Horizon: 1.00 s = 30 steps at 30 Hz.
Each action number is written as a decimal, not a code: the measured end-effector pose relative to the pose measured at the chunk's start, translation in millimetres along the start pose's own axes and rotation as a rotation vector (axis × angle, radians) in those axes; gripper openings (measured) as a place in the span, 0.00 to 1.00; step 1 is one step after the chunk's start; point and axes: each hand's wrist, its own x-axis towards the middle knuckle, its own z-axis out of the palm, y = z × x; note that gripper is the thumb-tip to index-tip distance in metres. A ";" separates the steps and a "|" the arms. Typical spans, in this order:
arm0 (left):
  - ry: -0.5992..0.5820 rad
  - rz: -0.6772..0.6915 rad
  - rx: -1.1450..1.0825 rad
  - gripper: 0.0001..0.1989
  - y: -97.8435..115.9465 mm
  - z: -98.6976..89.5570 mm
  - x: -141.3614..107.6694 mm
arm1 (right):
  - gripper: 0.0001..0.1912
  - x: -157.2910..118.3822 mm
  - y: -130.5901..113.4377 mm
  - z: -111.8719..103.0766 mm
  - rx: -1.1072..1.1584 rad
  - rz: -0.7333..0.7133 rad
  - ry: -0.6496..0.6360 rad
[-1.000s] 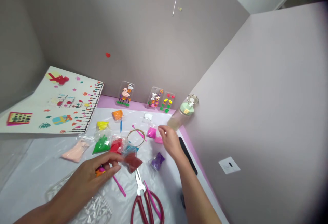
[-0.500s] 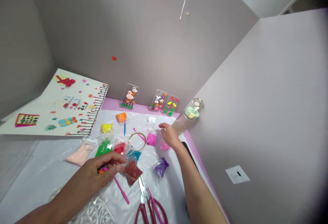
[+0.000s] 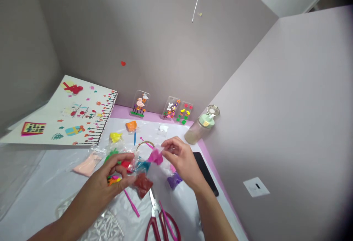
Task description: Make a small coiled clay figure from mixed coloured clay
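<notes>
Head view: the right hand (image 3: 180,159) grasps a magenta clear-plastic packet (image 3: 156,156) inside the tabletop's (image 3: 207,153) right edge, seemingly carrying it, which calls for a steady pinch; the left hand's (image 3: 106,178) grip is unclear.

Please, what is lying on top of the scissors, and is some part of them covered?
A thin pink tool lies across the red handles of the scissors. The brownish-red packet seems to hide the blade tips, so what is there cannot be seen.

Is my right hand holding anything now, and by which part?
Yes, your right hand holds the magenta packet, pinched at its right edge.
</notes>
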 end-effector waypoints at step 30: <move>-0.077 0.160 0.083 0.08 5.7 -3.3 -30.8 | 0.07 -86.4 -29.1 37.2 0.521 0.037 0.122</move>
